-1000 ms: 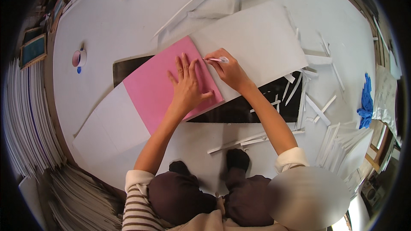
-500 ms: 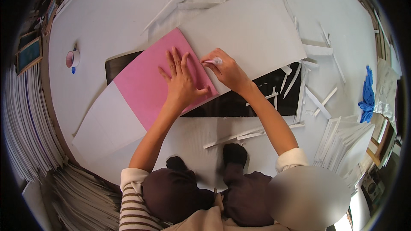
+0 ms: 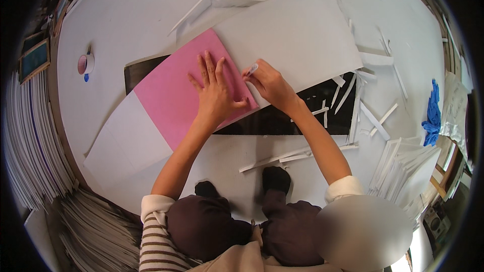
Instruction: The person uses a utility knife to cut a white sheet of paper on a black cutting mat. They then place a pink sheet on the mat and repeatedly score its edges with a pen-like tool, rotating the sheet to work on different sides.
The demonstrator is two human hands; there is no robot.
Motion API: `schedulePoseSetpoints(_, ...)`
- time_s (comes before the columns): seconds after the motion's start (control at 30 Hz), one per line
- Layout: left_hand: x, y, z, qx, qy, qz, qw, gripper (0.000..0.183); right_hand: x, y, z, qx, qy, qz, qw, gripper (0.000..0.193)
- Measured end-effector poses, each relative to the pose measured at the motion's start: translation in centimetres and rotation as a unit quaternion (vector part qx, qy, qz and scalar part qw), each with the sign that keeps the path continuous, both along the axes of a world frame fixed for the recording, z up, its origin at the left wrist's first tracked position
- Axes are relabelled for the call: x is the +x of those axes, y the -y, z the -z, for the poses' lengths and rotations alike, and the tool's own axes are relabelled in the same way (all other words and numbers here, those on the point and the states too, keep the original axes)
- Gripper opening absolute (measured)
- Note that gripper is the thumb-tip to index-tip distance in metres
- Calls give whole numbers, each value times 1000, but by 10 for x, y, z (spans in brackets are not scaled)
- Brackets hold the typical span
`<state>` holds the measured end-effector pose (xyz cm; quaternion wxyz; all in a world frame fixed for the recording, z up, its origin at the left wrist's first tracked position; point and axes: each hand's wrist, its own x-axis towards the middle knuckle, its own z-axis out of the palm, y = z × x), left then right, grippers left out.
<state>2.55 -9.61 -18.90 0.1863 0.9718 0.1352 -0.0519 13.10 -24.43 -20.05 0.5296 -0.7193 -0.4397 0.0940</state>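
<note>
A pink rectangular board (image 3: 174,85) lies at a slant on a long white sheet (image 3: 297,35). My left hand (image 3: 214,93) rests flat on the board with its fingers spread. Just beyond the board's right edge, my right hand (image 3: 272,85) grips a slim, pale pen-shaped tool (image 3: 253,69) at a tilt. Its tip is hidden by my fingers, so I cannot tell its exact kind. Beneath the sheet, part of a black mat (image 3: 282,121) shows, with several narrow white offcuts (image 3: 344,94) on it.
White strips (image 3: 375,59) lie scattered to the right and at the far side. At the left sits a tape roll (image 3: 86,64). A blue crumpled plastic piece (image 3: 432,113) and a stack of white sheets (image 3: 403,166) are at right. More stacked sheets (image 3: 35,141) line the left.
My right hand has shifted slightly, and the tool in it now tilts more upward. My left hand stays spread on the pink board.
</note>
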Motion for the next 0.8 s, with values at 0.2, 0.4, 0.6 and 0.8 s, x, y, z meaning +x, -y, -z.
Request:
schedulePoseSetpoints(0.2,-14,-3,11,2,49,29,998,96,-17,15,-3,8,0,2,1000,12)
schedulePoseSetpoints(0.4,-16,3,6,-1,52,44,998,82,-48,53,-7,-28,-15,1,999,10)
schedulePoseSetpoints(0.6,-13,9,4,-19,67,32,997,86,-30,29,-7,-13,-5,17,1000,8)
schedulePoseSetpoints(0.8,-11,11,-1,3,21,21,1000,90,-45,45,-10,-21,-19,9,1000,9)
